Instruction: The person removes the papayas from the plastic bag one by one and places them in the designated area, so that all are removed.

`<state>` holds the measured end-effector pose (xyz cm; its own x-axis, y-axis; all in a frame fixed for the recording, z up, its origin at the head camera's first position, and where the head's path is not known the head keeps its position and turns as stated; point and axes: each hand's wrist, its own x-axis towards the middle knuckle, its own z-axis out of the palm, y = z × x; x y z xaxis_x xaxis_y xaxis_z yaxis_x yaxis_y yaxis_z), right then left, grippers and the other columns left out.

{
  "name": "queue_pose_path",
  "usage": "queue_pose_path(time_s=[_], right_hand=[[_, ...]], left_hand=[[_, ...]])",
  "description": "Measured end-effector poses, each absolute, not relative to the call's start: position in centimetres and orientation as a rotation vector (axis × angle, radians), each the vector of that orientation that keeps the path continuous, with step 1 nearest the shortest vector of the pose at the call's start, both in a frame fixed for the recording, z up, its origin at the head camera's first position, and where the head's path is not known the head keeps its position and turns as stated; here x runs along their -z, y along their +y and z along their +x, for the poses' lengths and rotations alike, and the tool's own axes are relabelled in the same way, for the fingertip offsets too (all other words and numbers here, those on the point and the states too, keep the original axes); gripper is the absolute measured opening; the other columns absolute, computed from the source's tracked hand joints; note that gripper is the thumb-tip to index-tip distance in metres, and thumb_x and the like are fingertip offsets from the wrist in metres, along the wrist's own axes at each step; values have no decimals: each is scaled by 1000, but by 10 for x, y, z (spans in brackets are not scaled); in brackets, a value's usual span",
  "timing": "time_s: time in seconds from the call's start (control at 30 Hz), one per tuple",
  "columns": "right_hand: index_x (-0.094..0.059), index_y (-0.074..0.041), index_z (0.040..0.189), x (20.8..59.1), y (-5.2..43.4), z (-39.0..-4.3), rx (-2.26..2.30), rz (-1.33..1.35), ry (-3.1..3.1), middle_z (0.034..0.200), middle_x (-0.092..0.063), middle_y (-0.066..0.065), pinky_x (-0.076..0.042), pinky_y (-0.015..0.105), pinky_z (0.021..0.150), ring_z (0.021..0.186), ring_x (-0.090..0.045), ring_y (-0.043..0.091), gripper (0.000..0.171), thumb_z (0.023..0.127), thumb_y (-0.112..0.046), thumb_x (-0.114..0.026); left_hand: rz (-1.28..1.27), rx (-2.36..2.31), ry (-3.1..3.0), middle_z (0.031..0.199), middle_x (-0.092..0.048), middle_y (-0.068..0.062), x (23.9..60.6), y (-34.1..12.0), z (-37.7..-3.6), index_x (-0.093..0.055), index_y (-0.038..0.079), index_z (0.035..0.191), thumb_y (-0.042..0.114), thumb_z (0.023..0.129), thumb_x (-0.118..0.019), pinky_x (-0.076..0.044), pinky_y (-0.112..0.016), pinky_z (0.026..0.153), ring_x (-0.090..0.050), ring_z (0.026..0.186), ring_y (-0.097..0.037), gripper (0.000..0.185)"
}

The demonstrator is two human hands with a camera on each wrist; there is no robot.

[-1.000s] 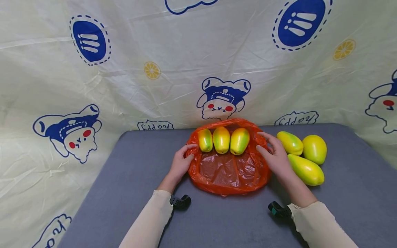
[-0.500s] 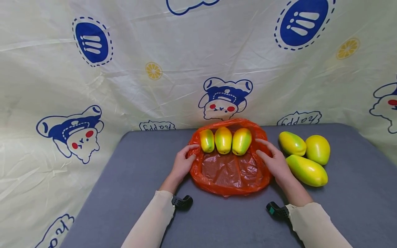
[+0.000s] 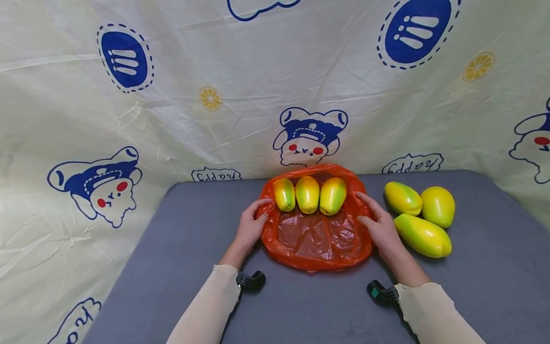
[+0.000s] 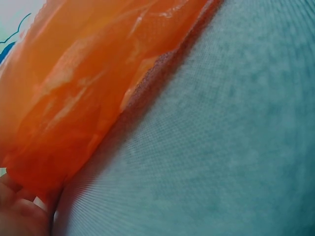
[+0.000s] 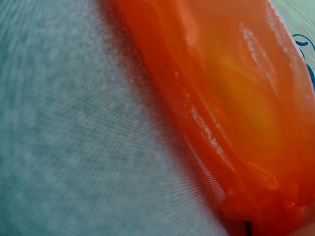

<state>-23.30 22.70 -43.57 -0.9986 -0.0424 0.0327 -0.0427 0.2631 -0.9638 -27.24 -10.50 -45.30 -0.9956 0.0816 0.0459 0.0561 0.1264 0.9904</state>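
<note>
A red plastic bag (image 3: 296, 262) lies spread open on the table, its rim rolled into a ring. Three yellow-green papayas (image 3: 307, 195) sit side by side at its far end. My left hand (image 3: 251, 227) holds the bag's left rim between thumb and fingers; in the left wrist view, fingers (image 4: 19, 211) show at the orange-red plastic. On the opposite side, my right hand (image 3: 384, 231) grips the right rim. The right wrist view is mostly filled by the bag (image 5: 197, 98), with a yellow shape showing through, and only a sliver of hand at the lower corner.
To the right of the bag, three more papayas (image 3: 423, 235) lie grouped on the grey table (image 3: 193, 239). A white printed cloth (image 3: 240, 134) hangs behind the table's back edge. Each wrist wears a black strap device (image 3: 251, 282).
My right hand's fingers have shifted slightly inward and down along the right rim. The left hand, bag and papayas look almost unchanged; the view wobbles a little.
</note>
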Motion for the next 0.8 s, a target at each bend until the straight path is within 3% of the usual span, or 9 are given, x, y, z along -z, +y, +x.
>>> queue_pose_path(time_s=[0.17, 0.33, 0.53, 0.6, 0.8], right_hand=[[-21, -37, 159, 437, 228, -234, -1977, 176, -2467, 168, -13, 9, -54, 14, 85, 139, -35, 37, 73, 99, -6, -46], [-18, -38, 159, 438, 226, -235, -1986, 249, -2455, 169, -10, 7, -49, 10, 89, 144, -28, 38, 81, 94, 1, -46], [-15, -38, 160, 439, 225, -236, -1986, 285, -2466, 170, -5, 6, -45, 7, 91, 149, -22, 38, 85, 93, 5, -44], [-14, -38, 160, 439, 225, -236, -1978, 283, -2478, 170, -5, 7, -47, 8, 90, 148, -22, 39, 85, 93, 5, -43], [-14, -37, 160, 441, 225, -234, -1924, 272, -2507, 169, -9, 9, -48, 11, 91, 145, -27, 39, 87, 92, 4, -47]], left_hand=[[111, -2115, 2345, 143, -55, -9, 452, -104, -273, -61, 19, 134, 5, 99, -52, -56, -41, 98, -60, 119, -28, 39], [94, -2162, 2361, 142, -55, -15, 441, -103, -266, -59, 9, 136, -2, 97, -51, -55, -43, 101, -58, 121, -30, 41], [64, -2173, 2465, 132, -59, -10, 445, -104, -268, -63, 16, 131, 4, 97, -53, -58, -38, 94, -57, 112, -27, 37], [52, -2170, 2517, 132, -58, -8, 450, -104, -272, -64, 19, 129, 5, 96, -55, -56, -40, 97, -56, 115, -26, 36], [133, -2187, 2729, 135, -54, -12, 446, -101, -273, -66, 9, 124, 1, 93, -60, -44, -52, 109, -51, 127, -31, 33]])
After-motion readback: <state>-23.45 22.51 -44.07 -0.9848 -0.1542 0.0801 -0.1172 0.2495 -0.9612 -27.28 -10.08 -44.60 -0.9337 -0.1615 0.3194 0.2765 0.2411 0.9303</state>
